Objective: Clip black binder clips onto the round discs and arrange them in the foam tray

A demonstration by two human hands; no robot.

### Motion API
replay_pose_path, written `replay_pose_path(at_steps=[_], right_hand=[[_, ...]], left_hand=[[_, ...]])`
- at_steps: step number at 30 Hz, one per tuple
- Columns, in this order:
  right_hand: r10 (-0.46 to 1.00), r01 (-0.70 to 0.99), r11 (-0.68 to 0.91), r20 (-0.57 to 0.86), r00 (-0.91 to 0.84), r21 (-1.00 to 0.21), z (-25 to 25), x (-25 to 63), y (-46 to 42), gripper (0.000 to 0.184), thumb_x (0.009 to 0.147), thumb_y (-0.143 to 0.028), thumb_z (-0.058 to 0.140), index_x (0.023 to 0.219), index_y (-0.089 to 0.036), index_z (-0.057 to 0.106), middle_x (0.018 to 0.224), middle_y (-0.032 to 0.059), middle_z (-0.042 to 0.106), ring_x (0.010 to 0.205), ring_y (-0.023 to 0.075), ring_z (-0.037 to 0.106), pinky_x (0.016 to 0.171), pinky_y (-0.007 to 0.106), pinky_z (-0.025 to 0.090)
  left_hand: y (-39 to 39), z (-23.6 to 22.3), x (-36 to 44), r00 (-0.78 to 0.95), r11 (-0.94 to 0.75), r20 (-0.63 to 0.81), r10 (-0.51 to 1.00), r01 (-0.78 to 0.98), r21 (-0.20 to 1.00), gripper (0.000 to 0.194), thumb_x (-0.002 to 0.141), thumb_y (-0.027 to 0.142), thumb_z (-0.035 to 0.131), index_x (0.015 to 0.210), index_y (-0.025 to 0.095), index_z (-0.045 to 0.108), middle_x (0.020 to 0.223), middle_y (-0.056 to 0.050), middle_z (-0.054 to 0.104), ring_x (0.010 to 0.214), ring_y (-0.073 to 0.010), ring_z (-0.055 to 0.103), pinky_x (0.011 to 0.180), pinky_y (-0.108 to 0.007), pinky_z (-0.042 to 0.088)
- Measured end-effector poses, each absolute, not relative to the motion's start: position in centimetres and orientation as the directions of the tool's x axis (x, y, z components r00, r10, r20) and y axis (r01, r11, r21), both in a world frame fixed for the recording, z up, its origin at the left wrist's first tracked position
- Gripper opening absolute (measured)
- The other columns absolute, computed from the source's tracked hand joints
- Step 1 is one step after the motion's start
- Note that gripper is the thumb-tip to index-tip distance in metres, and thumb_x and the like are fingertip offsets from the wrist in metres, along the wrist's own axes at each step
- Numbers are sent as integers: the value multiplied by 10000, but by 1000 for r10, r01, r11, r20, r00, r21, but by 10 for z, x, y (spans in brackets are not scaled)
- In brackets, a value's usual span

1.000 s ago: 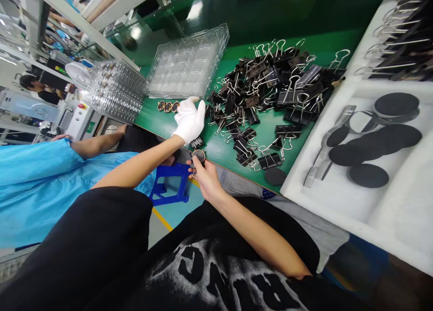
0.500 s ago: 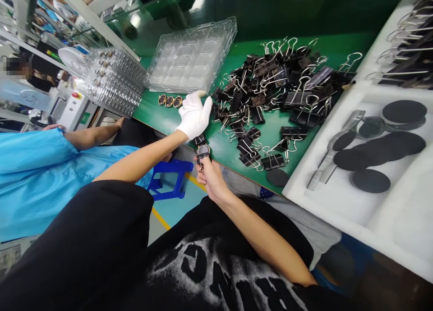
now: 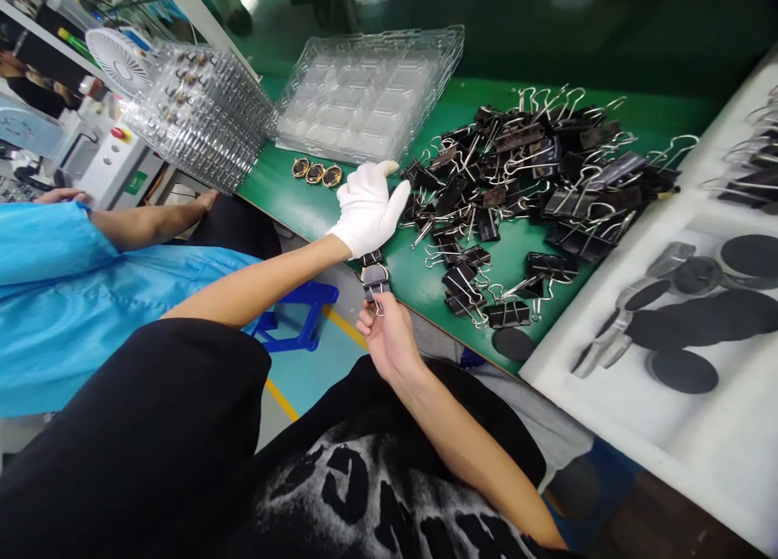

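Note:
My right hand (image 3: 394,339), bare, pinches the lower binder clip (image 3: 378,288), which is clamped on a small round grey-faced watch case (image 3: 374,274) with a thin gold rim. A second black clip (image 3: 372,258) sits on the case's upper side and runs under my left hand (image 3: 368,212), which wears a white glove. The gloved thumb and forefinger stick out apart, while the other fingers curl under; their tips are hidden. To the right lies a heap of black binder clips (image 3: 535,170) with wire handles. Three gold-rimmed round watch cases (image 3: 314,173) lie beyond the glove.
Clear plastic trays (image 3: 370,89) are stacked behind my hands on the green table (image 3: 413,271). More trays (image 3: 200,121) rise at the left. A white foam box (image 3: 638,425) holds dark discs (image 3: 684,371); another disc (image 3: 514,344) lies at the table edge. A person in blue (image 3: 109,300) sits left.
The view has shifted, so the table things appear farther right and slightly lower. My right fingers now sit lower on the clip, and more of the watch case shows. My left hand's pose is nearly the same.

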State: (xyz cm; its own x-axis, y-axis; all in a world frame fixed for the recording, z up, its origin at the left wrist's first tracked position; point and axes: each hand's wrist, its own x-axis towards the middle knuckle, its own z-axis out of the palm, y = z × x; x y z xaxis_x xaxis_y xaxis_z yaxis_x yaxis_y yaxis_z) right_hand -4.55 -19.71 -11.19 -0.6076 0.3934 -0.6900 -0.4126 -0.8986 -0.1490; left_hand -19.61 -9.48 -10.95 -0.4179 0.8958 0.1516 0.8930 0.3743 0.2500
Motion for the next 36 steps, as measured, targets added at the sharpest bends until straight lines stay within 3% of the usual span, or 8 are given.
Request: replay_pose_path(at_steps=[10,25,36], right_hand=[[435,-469,-869,-694,-574,-157,-106,-51,-202,271,831,-299,777,789,-203,527,761,-43,547,570,44,443,511,191,357],[466,-469,-856,-717,-519,-217,-100,-61,-202,405,841,-384,847,771,-218,484,739,-60,481,573,50,405,499,196,351],[432,-449,-872,-738,-518,-196,-99,-63,-197,352,869,-270,820,715,-195,513,691,-54,511,539,38,403,467,178,328]], left_hand=[[-94,-110,-199,-397,366,100,912,900,237,591,1039,589,304,1450,240,546,1430,-159,579,1351,-348,492,1187,-518,335],[-94,-112,-199,-412,370,103,905,885,284,573,1041,595,329,1440,251,552,1433,-156,582,1371,-352,495,1197,-518,329],[-95,-113,-199,-393,348,118,912,893,286,591,1041,608,313,1438,249,563,1443,-161,581,1362,-361,497,1184,-534,338]])
